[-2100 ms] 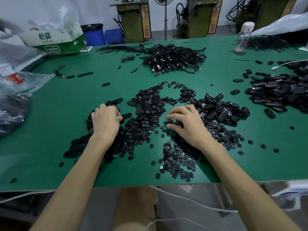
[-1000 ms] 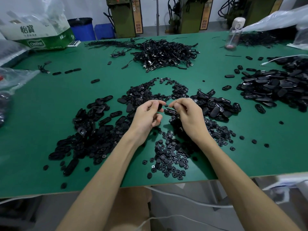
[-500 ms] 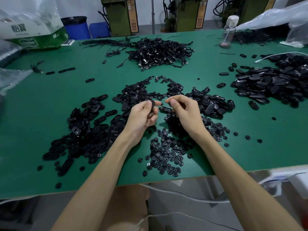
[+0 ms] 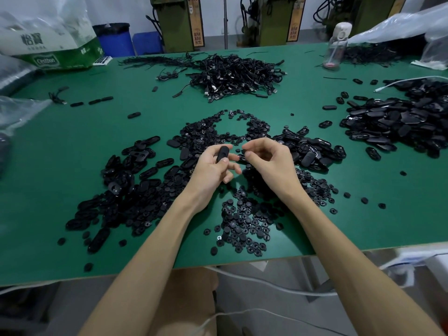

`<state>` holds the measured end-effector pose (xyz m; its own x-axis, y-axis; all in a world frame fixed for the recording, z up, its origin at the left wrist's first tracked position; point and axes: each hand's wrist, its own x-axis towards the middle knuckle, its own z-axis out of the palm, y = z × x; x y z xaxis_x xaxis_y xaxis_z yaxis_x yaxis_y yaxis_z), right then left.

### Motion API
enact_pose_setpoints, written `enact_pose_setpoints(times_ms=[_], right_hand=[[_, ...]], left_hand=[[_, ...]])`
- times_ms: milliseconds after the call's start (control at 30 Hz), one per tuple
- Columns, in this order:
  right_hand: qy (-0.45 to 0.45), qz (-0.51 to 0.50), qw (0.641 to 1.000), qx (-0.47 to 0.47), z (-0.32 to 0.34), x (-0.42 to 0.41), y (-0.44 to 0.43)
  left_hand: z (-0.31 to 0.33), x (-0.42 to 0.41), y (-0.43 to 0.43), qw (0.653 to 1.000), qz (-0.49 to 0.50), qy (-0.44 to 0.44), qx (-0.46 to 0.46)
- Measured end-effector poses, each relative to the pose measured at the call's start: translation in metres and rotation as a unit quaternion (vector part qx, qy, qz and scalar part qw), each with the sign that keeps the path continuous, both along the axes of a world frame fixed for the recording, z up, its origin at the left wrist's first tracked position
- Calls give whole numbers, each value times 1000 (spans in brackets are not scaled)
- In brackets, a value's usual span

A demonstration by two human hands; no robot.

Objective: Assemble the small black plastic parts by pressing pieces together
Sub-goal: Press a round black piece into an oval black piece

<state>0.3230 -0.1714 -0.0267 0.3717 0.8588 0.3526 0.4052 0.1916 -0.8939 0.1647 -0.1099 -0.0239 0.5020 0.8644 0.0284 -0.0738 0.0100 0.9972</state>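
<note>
My left hand (image 4: pixel 213 168) holds a small black oval plastic piece (image 4: pixel 222 153) between thumb and fingers, above the middle of the green table (image 4: pixel 72 146). My right hand (image 4: pixel 271 161) is just to its right, thumb and forefinger pinched together; whether a small part sits between them I cannot tell. A heap of oval black shells (image 4: pixel 126 190) lies to the left of my hands. Small round black discs (image 4: pixel 244 224) lie below and around my hands. More oval pieces (image 4: pixel 312 151) sit to the right of my right hand.
A tangle of black cables (image 4: pixel 237 73) lies at the back centre. A big pile of black pieces (image 4: pixel 400 120) is at the right. A green-white carton (image 4: pixel 55 54), plastic bags (image 4: pixel 14 107) and a water bottle (image 4: pixel 337 44) stand along the far edges.
Both hands rose from the heaps on the table and came together at the centre. My left hand picked up an oval piece and turned it upright; the right hand's fingertips moved slightly away.
</note>
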Motion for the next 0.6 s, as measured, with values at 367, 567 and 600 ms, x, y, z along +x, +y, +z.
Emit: enact_pose_setpoints(times_ms=[367,567,600], right_hand=[[-21,21,999,13,2,-1,-2],[-6,12,1000,14,0,-1,-1],[-3,11,1000,14,0,-1,-1]], left_hand=[[6,-1,-8,999,23,0,49],[3,-4,-5,986,77,42,141],[3,-4,-6,987,82,29,138]])
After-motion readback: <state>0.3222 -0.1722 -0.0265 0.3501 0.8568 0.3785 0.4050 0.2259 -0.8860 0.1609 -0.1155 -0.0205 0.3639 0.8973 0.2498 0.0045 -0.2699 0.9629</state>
